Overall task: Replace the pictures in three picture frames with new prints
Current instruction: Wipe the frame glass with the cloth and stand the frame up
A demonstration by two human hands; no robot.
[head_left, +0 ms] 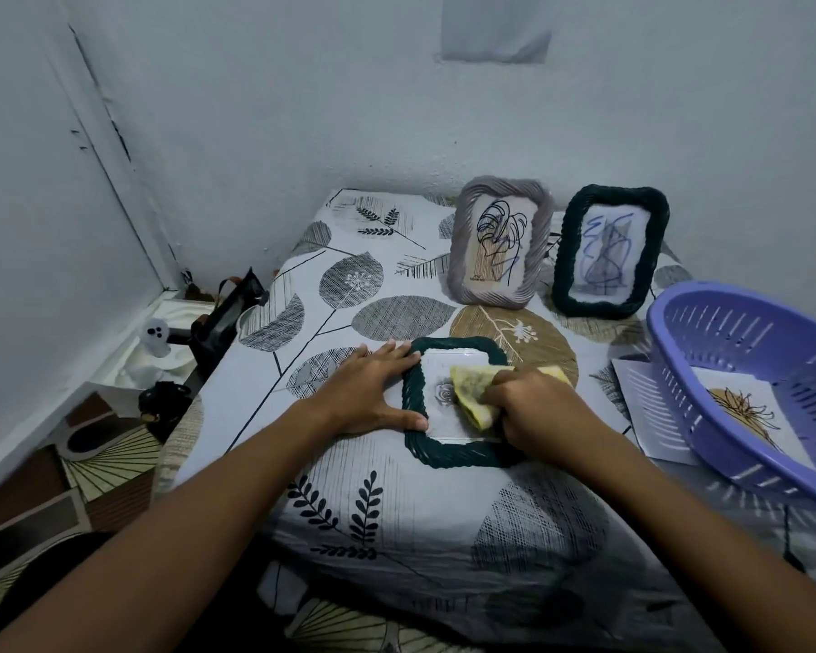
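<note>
At centre, the left hand (373, 393) lies flat with straight fingers, pressing the left edge of the dark green woven frame (453, 452) lying on the leaf-print cloth (349, 501). Just right, the right hand (533, 407) grips a yellow cloth (472, 393) on the glass. Wiping well likely means light, even strokes while the flat hand steadies the frame.
</note>
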